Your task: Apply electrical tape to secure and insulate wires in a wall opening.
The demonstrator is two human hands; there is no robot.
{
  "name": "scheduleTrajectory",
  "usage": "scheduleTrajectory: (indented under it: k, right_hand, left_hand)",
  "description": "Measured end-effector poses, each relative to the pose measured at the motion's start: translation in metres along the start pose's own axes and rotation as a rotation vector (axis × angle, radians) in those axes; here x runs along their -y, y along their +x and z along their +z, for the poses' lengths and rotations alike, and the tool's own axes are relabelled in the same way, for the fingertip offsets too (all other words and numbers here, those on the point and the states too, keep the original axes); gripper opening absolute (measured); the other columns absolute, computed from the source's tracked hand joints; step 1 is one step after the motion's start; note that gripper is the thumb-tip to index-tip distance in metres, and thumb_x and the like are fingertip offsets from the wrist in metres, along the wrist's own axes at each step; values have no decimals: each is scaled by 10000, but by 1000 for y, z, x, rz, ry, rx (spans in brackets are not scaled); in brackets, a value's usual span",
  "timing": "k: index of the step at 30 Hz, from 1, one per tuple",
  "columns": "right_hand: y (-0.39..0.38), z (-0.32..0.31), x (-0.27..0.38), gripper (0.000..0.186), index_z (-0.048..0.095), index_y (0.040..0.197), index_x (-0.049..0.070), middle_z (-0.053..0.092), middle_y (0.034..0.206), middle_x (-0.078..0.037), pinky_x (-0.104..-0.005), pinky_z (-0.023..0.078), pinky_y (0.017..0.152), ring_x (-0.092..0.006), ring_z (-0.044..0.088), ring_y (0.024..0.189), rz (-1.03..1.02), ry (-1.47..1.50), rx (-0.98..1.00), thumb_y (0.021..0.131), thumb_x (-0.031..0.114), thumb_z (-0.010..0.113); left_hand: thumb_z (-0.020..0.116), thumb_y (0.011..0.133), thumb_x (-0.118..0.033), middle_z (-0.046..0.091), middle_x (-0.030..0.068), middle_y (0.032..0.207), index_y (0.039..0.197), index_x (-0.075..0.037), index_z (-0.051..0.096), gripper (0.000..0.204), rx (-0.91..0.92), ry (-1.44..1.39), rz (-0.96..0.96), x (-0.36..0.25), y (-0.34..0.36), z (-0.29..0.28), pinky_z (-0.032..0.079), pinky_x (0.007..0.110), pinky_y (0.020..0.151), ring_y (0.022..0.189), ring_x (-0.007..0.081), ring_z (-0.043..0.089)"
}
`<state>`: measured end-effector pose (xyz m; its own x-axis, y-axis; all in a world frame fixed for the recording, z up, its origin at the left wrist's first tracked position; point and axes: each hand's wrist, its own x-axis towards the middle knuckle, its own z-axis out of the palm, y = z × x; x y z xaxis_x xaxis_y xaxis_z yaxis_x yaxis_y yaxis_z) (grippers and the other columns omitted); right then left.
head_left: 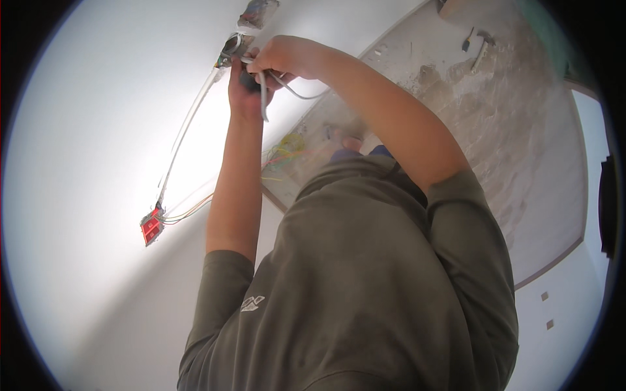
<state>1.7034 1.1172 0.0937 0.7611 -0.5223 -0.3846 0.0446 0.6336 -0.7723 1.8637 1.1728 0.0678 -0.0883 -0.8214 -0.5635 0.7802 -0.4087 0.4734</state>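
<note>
Both my hands are raised together at the white wall, just beside an opened wall box (pixel 231 45) with wires and a grey loop in it. My right hand (pixel 293 57) is closed, pinching a grey cable (pixel 263 98) whose loose end hangs down. Another stretch of grey cable (pixel 303 96) curves off to the right beneath that hand. Lower and to the left, my left hand (pixel 245 98) is closed around a dark object (pixel 250 81), mostly hidden by the fingers. Its kind cannot be made out.
A plastered channel (pixel 189 127) runs down the wall to a red box (pixel 151 226) with wires coming out. Another wall opening (pixel 257 13) lies above. On the dusty floor (pixel 521 150) are a hammer (pixel 482 52), a screwdriver (pixel 467 40) and coloured wires (pixel 290 148).
</note>
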Motion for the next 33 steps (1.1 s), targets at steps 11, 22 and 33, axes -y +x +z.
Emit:
scheduleTrajectory:
  k: [11, 22, 33]
  right_hand:
    - [27, 7, -7, 160, 702, 801, 25, 693, 820, -148, -357, 528, 679, -277, 669, 726, -439, -387, -184, 811, 164, 624]
    - [-4, 9, -19, 263, 563, 1133, 58, 690, 857, -146, -439, 517, 730, -331, 670, 823, -514, -935, -402, 906, 158, 476]
    - [11, -14, -37, 213, 653, 958, 29, 702, 834, -120, -425, 545, 715, -284, 696, 810, -506, -1388, -290, 920, 189, 518]
  left_hand:
    - [469, 1002, -285, 615, 16, 949, 1088, -96, 572, 232, 357, 152, 15, -29, -1, -17, 473, 303, 785, 858, 148, 576]
    - [531, 957, -192, 632, 56, 1015, 1116, -27, 590, 237, 30, 384, 252, -17, -12, 39, 456, 287, 698, 782, 148, 570]
    - [651, 885, -161, 684, 74, 835, 951, 43, 696, 219, -497, 838, 567, -5, -9, 64, 433, 269, 562, 629, 118, 548]
